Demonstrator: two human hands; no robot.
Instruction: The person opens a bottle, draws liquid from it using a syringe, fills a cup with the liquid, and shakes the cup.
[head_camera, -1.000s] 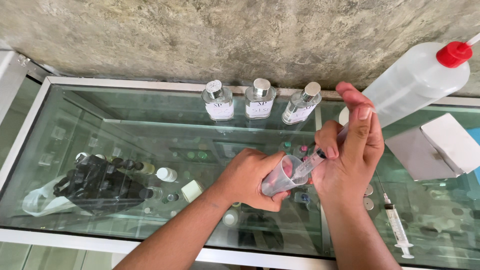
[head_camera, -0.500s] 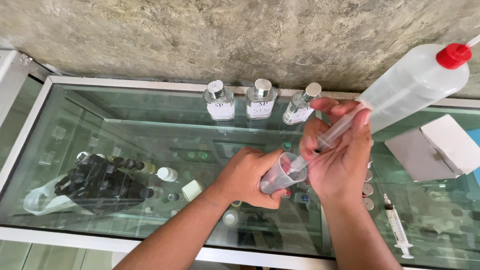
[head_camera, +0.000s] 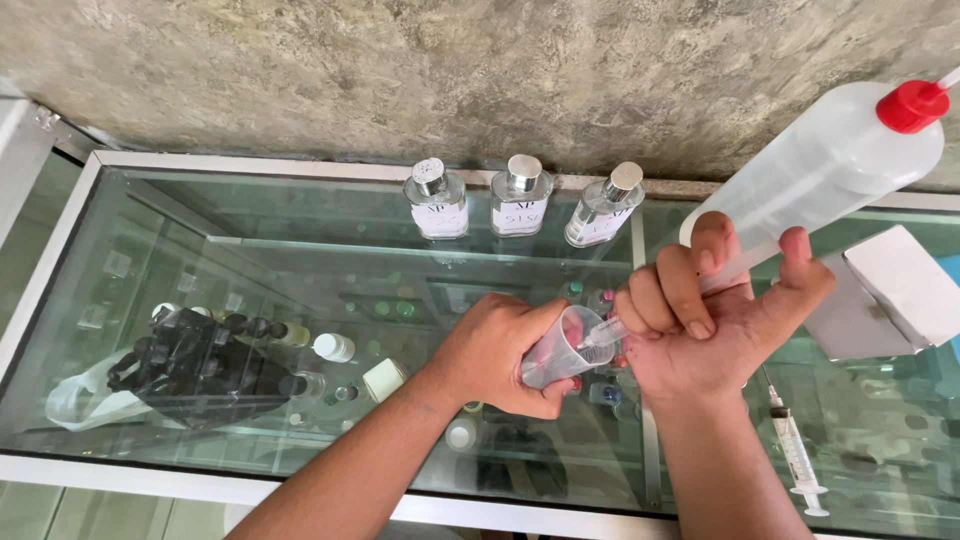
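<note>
Moved: right hand (head_camera: 715, 330) has closed into a fist around the clear plastic syringe (head_camera: 690, 292), plunger drawn out.
Left grip: left hand (head_camera: 500, 350) wraps the small clear plastic cup (head_camera: 562, 348) above the glass counter (head_camera: 300, 250).
Progress: the syringe tip sits in the cup; liquid transfer looks underway, not finished.

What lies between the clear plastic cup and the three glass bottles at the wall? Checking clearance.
In the head view, only bare glass counter top separates the clear plastic cup from the three glass bottles.
</note>
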